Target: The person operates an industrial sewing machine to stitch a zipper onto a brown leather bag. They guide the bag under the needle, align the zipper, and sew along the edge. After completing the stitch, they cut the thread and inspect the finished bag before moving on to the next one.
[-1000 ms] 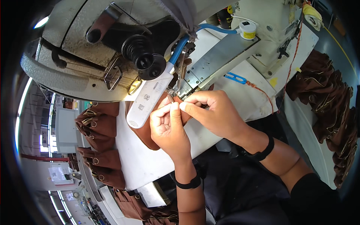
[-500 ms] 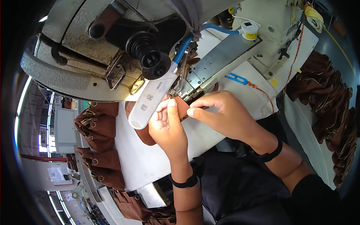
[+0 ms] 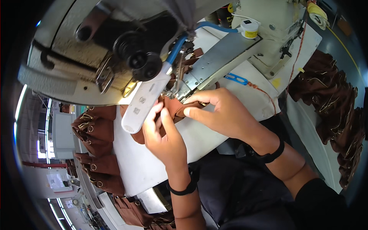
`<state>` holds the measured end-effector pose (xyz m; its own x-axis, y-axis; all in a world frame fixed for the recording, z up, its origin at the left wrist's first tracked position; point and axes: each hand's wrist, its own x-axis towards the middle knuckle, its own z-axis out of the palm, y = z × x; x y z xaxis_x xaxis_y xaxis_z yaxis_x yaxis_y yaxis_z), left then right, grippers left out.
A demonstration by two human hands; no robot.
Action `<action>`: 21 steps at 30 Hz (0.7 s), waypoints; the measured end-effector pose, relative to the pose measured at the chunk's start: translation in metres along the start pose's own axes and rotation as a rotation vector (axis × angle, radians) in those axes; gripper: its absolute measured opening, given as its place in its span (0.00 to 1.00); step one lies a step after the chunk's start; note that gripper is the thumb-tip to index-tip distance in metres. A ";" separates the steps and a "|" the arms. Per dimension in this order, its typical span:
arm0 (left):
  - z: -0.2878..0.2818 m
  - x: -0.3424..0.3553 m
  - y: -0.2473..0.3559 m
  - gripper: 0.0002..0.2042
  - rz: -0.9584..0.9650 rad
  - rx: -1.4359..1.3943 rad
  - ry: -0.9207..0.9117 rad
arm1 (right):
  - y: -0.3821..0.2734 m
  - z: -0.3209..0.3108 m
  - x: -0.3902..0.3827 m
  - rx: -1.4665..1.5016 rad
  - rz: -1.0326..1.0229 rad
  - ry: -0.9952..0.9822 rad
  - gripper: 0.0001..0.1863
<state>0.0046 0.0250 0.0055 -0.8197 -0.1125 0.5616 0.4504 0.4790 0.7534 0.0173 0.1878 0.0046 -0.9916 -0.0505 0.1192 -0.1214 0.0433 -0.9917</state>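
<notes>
A brown bag piece [image 3: 177, 108] lies at the sewing area of a sewing machine [image 3: 57, 73], under its presser foot. At the piece's left side my left hand [image 3: 166, 142] has bent fingers and thumb closed on its edge; the fingertips are partly hidden. My right hand [image 3: 224, 117] grips the right edge between thumb and index finger. A white lamp [image 3: 145, 105] on a blue flexible neck hangs just left of the needle area and covers part of the brown material.
Brown bags with metal rings [image 3: 97, 130] hang along the table's left edge. A heap of brown bags [image 3: 326, 96] lies at the far right. On the white table [image 3: 149, 165] rest a blue plastic tool [image 3: 235, 79] on an orange cord and, behind it, the machine's metal arm [image 3: 220, 57].
My left hand's thumb and fingers have shifted, with the fingers less curled. More of the brown piece shows between my hands. The whole view has shifted slightly.
</notes>
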 end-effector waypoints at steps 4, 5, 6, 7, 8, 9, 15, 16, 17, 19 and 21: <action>-0.024 -0.022 -0.005 0.17 0.437 0.427 -0.194 | 0.024 -0.005 -0.002 -0.214 -0.238 0.006 0.15; -0.023 -0.027 -0.007 0.19 0.483 0.462 -0.228 | 0.028 -0.004 -0.003 -0.293 -0.314 0.043 0.15; -0.025 -0.031 -0.009 0.21 0.525 0.510 -0.258 | 0.030 0.000 -0.003 -0.362 -0.392 0.069 0.15; -0.027 -0.031 -0.010 0.23 0.561 0.568 -0.285 | 0.029 0.001 -0.002 -0.435 -0.476 0.101 0.15; -0.031 -0.030 -0.011 0.26 0.596 0.625 -0.312 | 0.026 0.002 -0.003 -0.364 -0.464 0.080 0.13; -0.034 -0.028 -0.011 0.28 0.630 0.683 -0.338 | 0.021 0.000 -0.006 -0.285 -0.330 0.024 0.13; -0.037 -0.015 -0.012 0.29 0.749 0.854 -0.238 | 0.002 -0.001 -0.005 0.208 0.063 -0.151 0.11; -0.036 -0.016 -0.018 0.28 0.741 0.819 -0.218 | 0.008 0.002 -0.003 0.324 0.091 -0.142 0.11; -0.034 -0.014 -0.021 0.27 0.735 0.783 -0.199 | 0.010 0.004 -0.002 0.439 0.119 -0.132 0.11; -0.029 -0.016 -0.017 0.27 0.710 0.693 -0.147 | 0.008 0.004 -0.003 0.488 0.131 -0.132 0.12; -0.030 -0.017 -0.012 0.28 0.673 0.662 -0.140 | 0.000 0.003 -0.004 0.450 0.151 -0.130 0.12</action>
<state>0.0236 -0.0049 -0.0026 -0.5155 0.4510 0.7286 0.5863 0.8057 -0.0839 0.0210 0.1852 0.0040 -0.9793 -0.2021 -0.0065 0.0833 -0.3738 -0.9238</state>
